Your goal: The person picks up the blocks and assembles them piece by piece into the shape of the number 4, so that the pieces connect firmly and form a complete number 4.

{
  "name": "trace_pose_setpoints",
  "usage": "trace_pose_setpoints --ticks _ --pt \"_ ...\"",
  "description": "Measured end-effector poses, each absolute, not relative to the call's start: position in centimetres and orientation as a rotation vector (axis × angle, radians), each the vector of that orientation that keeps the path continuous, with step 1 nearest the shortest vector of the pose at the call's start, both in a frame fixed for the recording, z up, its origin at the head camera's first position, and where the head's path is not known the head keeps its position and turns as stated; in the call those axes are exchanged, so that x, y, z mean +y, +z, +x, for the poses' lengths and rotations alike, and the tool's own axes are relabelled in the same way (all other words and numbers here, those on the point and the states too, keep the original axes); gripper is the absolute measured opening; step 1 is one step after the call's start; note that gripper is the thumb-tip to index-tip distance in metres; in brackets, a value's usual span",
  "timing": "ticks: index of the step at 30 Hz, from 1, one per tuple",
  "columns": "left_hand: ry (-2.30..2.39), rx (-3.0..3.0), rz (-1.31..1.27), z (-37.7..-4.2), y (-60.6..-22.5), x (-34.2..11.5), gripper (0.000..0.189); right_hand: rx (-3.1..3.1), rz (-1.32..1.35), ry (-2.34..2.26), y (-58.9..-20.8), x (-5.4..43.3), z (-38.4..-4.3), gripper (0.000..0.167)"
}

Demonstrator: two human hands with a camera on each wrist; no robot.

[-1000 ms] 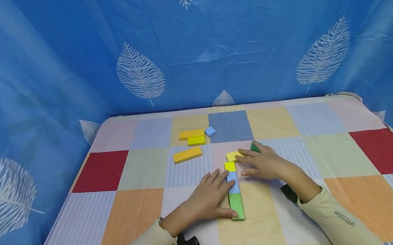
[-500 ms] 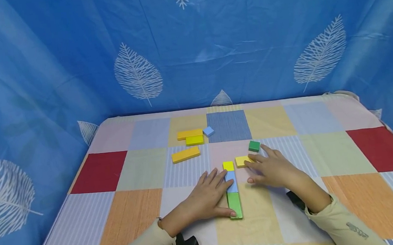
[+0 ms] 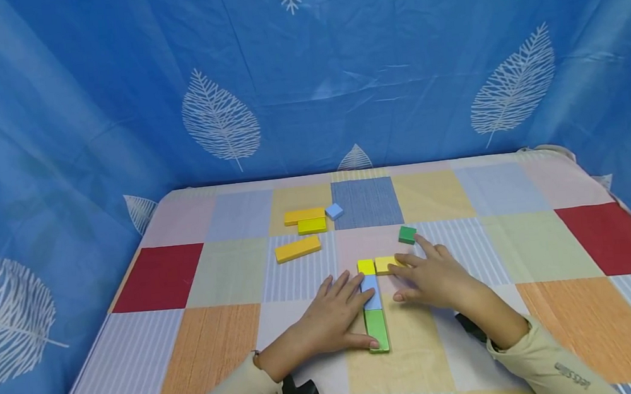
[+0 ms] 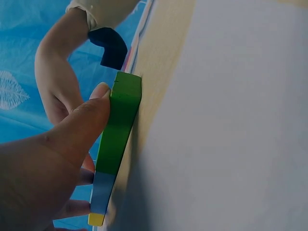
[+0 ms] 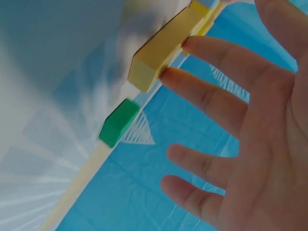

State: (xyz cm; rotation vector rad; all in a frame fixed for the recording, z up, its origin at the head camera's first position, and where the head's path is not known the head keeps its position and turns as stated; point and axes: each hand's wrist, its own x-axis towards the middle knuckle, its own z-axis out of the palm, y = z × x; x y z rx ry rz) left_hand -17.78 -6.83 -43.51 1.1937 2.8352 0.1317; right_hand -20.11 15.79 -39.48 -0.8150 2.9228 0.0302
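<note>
A light green block (image 3: 376,330), a blue block (image 3: 371,293) and a small yellow block (image 3: 365,267) lie end to end in a column. My left hand (image 3: 332,323) rests on the column with spread fingers. Its thumb touches the green block (image 4: 117,125) and other fingertips touch the blue block (image 4: 102,192). Against the column's far right side lies a pale yellow block (image 3: 385,265), forming a corner. Two fingertips of my right hand (image 3: 436,277) touch the top of this block (image 5: 166,45), with the fingers extended. Just beyond that hand sits a dark green block (image 3: 407,234).
Farther left lie an orange-yellow block (image 3: 298,249), another orange-yellow block (image 3: 303,216), a yellow block (image 3: 312,226) beside it, and a small blue block (image 3: 334,211). A patchwork cloth (image 3: 231,271) covers the table. A blue leaf-print curtain (image 3: 370,58) hangs behind.
My right hand has slid the pale yellow block toward me, from beyond the column's end to beside the small yellow block. The dark green block came into full view. My left hand stayed put.
</note>
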Motion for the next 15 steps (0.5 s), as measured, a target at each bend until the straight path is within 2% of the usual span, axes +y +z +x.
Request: trace_pose_setpoints --ticks 15 --pt "0.129 2.832 1.206 -17.75 -43.51 -6.90 0.083 2.940 -0.837 0.022 -39.56 15.45 -19.76 0.056"
